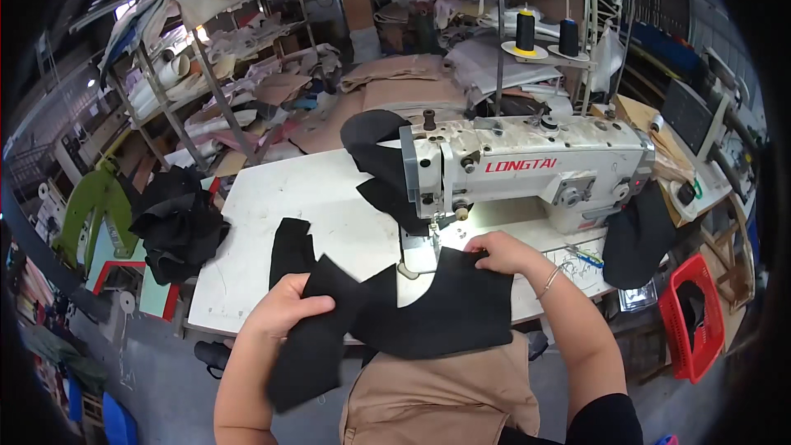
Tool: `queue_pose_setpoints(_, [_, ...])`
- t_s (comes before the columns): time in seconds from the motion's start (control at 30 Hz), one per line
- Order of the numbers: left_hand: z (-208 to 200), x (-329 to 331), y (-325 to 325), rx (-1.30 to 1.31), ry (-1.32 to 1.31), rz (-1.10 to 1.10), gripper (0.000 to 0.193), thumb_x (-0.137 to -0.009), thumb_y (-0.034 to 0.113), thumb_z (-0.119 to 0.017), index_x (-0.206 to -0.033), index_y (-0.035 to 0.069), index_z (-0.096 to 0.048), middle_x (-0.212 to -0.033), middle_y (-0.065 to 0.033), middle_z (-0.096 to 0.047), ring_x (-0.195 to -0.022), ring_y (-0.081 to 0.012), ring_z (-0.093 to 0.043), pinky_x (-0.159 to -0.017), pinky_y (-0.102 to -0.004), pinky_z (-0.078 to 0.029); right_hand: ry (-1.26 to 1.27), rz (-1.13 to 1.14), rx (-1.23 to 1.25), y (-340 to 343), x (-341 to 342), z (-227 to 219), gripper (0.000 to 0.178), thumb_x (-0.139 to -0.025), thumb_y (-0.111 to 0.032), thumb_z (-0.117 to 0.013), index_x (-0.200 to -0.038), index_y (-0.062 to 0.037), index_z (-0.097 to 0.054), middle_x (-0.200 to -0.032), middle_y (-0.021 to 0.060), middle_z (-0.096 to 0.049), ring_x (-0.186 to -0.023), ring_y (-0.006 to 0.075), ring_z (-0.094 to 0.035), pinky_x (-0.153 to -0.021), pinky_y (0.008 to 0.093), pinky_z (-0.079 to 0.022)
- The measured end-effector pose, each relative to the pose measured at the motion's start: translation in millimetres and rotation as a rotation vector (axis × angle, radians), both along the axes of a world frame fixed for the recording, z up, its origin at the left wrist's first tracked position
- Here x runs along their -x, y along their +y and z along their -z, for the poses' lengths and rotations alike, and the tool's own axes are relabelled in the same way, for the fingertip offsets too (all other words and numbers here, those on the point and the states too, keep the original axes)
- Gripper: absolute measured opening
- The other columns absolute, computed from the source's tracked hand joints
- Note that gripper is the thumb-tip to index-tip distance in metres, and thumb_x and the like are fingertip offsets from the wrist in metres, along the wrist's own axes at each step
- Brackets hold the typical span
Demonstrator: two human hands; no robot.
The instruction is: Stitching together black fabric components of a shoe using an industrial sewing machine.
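Observation:
A black cut fabric piece (449, 313) with a curved notch spans the table's front edge and my lap. My right hand (501, 253) pinches its upper right corner, just right of the presser foot (433, 235) of the white sewing machine (527, 152). In my left hand (287, 306), thumb on top, is another part of black fabric (317, 338) that hangs over the table edge. Whether the two parts are joined is unclear where they overlap. A smaller black fabric piece (290, 249) lies flat beyond my left hand.
More black fabric (377, 136) lies behind the needle. A black fabric heap (177, 222) stands left of the white table (247, 198). Blue-handled snips (583, 256) rest at the machine's right, near a red basket (692, 317). Thread cones (525, 33) stand above, before fabric-laden shelves.

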State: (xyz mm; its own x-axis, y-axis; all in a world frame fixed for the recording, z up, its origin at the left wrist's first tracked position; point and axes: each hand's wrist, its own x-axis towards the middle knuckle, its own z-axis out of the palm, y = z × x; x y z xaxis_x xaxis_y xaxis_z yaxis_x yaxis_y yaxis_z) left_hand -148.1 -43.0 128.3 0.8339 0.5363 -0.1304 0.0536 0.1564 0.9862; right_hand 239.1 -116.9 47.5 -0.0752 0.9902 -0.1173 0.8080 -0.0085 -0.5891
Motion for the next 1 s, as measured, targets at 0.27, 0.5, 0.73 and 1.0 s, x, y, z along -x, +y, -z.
queue_pose_setpoints(0.27, [50.8, -81.4, 43.6, 0.124, 0.064, -0.170, 0.041, -0.088, 0.011, -0.063, -0.127, 0.007, -0.051, -0.108, -0.0044, -0.061, -0.096, -0.0115, -0.059, -0.084, -0.0266, -0.049, -0.375, -0.033, -0.002, 41.1, 7.4, -2.7, 0.028, -0.087, -0.033, -0.061, -0.110, -0.0182, -0.066, -0.105, 0.0123, -0.066, -0.102, 0.0291, -0.061, -0.092, 0.0493, -0.040])
queue_pose_setpoints(0.5, [97.5, -138.2, 69.8, 0.186, 0.066, -0.151, 0.024, -0.085, 0.010, -0.069, -0.106, 0.004, -0.062, -0.097, -0.0078, -0.063, -0.092, -0.0160, -0.060, -0.079, -0.0292, -0.051, -0.210, 0.063, -0.175, 53.7, -7.2, 21.6, 0.044, -0.077, -0.050, -0.069, -0.092, -0.0087, -0.066, -0.092, 0.0142, -0.065, -0.088, 0.0322, -0.063, -0.077, 0.0380, -0.049])
queue_pose_setpoints(0.73, [112.0, -166.0, 70.1, -0.652, 0.330, -0.155, 0.025, -0.080, 0.018, -0.070, -0.101, 0.007, -0.065, -0.100, -0.0098, -0.068, -0.092, -0.0253, -0.065, -0.083, -0.0318, -0.049, -0.133, 0.122, -0.035, 66.2, -14.4, 33.5, 0.065, -0.071, -0.056, -0.072, -0.088, 0.0063, -0.066, -0.089, 0.0244, -0.066, -0.088, 0.0349, -0.065, -0.083, 0.0403, -0.049])
queue_pose_setpoints(1.0, [118.1, -168.8, 67.2, -0.694, 0.307, -0.340, 0.022, -0.081, 0.017, -0.070, -0.098, 0.005, -0.065, -0.097, -0.0083, -0.069, -0.087, -0.0185, -0.064, -0.081, -0.0296, -0.050, -0.148, 0.213, 0.048, 62.8, -1.0, 8.5, 0.068, -0.070, -0.060, -0.071, -0.085, 0.0059, -0.066, -0.089, 0.0238, -0.065, -0.091, 0.0355, -0.063, -0.085, 0.0408, -0.048])
